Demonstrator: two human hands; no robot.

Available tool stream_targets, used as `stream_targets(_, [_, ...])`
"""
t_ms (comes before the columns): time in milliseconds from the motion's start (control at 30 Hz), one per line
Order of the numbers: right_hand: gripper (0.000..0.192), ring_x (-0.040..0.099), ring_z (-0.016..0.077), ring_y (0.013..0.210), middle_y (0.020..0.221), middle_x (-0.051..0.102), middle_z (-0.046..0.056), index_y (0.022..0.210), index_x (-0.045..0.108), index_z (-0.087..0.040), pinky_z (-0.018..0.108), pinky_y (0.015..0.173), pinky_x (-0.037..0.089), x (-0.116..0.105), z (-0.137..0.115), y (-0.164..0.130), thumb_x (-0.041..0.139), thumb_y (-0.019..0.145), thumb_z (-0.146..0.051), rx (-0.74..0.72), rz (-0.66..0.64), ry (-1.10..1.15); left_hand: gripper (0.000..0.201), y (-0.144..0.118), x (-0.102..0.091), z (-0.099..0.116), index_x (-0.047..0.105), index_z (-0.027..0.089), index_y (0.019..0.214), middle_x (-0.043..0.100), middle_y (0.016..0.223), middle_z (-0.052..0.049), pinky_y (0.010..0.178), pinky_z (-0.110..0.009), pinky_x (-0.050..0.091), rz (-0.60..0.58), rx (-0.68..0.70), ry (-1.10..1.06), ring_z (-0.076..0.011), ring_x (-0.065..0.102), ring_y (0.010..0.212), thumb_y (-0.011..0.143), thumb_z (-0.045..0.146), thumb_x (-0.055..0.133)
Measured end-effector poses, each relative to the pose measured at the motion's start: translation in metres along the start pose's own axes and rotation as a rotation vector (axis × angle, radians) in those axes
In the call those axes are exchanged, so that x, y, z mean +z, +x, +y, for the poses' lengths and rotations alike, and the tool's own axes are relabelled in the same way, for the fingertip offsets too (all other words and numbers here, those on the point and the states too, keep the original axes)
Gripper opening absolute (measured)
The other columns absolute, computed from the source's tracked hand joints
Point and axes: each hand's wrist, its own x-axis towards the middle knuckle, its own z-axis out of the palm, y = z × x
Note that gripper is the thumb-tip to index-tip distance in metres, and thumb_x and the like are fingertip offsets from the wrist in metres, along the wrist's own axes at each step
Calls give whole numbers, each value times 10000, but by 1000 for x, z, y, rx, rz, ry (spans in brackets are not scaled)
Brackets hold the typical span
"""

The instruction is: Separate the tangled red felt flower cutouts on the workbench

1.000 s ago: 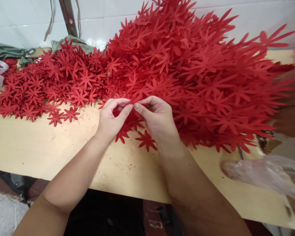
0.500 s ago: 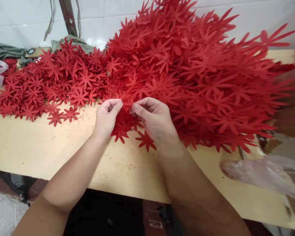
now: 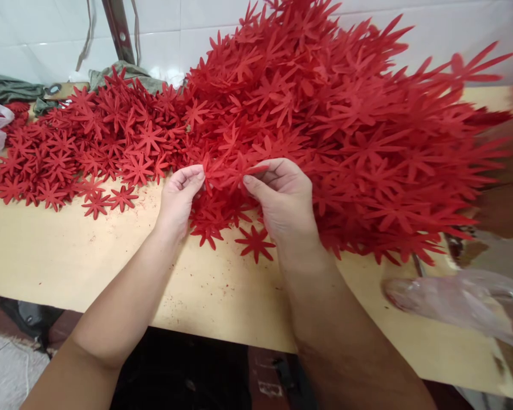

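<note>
Here we pinch one red flower cutout (image 3: 224,171) between left hand (image 3: 180,196) and right hand (image 3: 284,199); the heaped pile (image 3: 346,114) looks barely dented.

Red star cutouts (image 3: 308,114), tan table (image 3: 68,250), white tile wall (image 3: 38,34).

A pale wooden table (image 3: 68,256) carries a big heap of red flower cutouts (image 3: 325,114) and a clear plastic bag (image 3: 465,304).
</note>
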Motion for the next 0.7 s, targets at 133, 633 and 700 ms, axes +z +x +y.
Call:
stream_targets(133, [163,580,109,682,733,597,-17,755,535,-231,275,673,507,7,-3,-5,609,683,-104,-36,-35,-98,109,-4,3,-3,678,187,817,700,758,15,763,-246,497,-43,-40,5,-85,619,699,738,260,698])
stream_targets(633, [75,394,77,488,591,458,-43,709,483,-221,233,473,363,9,-1,-8,494,716,-147,-35,-6,-284,189,-6,6,-7,641,165,723,629,671,26,690,-226,459,-101,-5,156,-65,548,629,726,341,709])
stream_targets(700, [52,411,83,499,609,459,-38,728,476,-224,242,484,386,4,3,-4,491,733,-175,-78,47,-313,235,-2,3,-6,602,160,639,561,571,43,607,-210,429,-44,5,198,-51,482,538,764,347,669])
